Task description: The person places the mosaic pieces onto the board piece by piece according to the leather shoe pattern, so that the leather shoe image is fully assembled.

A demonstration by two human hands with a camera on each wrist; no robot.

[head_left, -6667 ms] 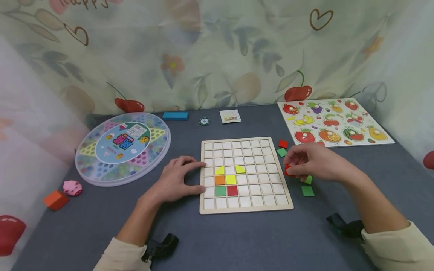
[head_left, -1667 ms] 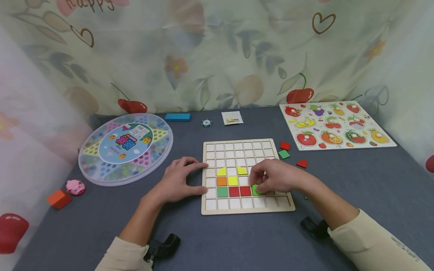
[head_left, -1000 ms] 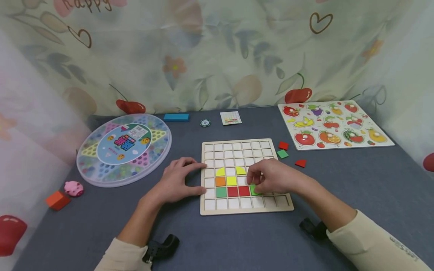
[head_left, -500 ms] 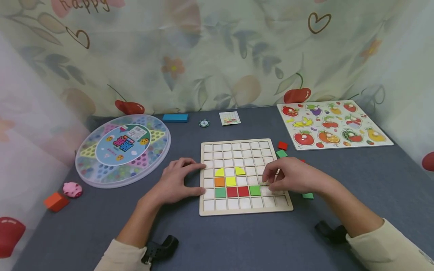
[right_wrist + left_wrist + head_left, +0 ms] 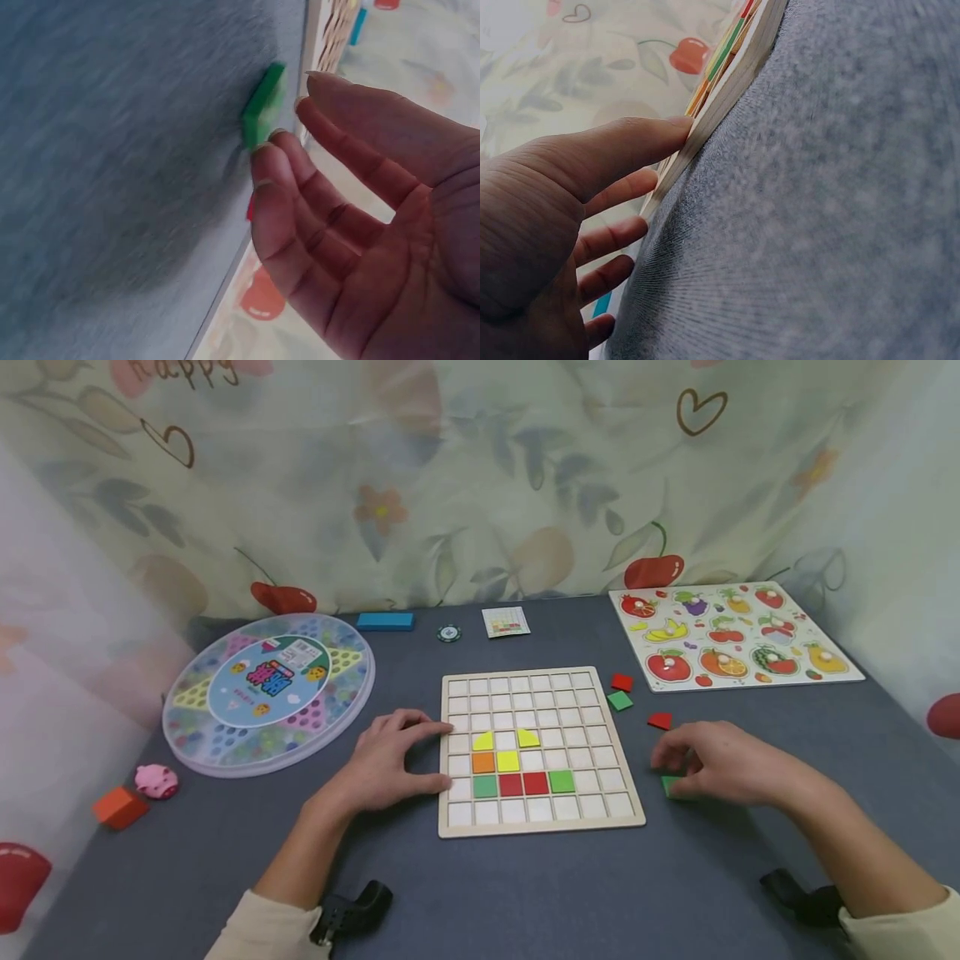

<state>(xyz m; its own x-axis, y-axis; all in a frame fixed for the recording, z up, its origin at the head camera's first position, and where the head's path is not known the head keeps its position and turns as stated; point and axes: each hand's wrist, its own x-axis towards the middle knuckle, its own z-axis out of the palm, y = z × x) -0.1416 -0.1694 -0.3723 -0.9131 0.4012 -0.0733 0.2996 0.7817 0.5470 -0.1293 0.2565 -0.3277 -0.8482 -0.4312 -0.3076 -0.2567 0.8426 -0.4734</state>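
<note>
In the head view a wooden grid board (image 5: 564, 718) lies on the table. Its cells hold yellow pieces (image 5: 507, 762), an orange tile (image 5: 483, 762), two red tiles (image 5: 536, 783), a teal-green tile (image 5: 485, 786) and a light green tile (image 5: 561, 781). My left hand (image 5: 386, 758) touches the board's left edge with thumb and index finger, the fingers extended. Right of the board, my right hand (image 5: 723, 768) hovers over a loose green tile (image 5: 670, 787). In the right wrist view that green tile (image 5: 262, 109) lies just beyond my loosely bent fingertips, thumb apart.
Right of the board lie a red tile (image 5: 622, 682), a green tile (image 5: 619, 701) and a red piece (image 5: 660, 720). Behind stand a fruit board (image 5: 731, 681), pattern card (image 5: 506, 622), chip (image 5: 448, 633) and blue block (image 5: 386, 622). A round game box (image 5: 270, 681), pink pig (image 5: 157, 781) and orange block (image 5: 120, 808) are left.
My right hand has added a red tile and then a light green tile to the lower row, let go, and moved right to the loose green tile. My left hand stays at the board's edge.
</note>
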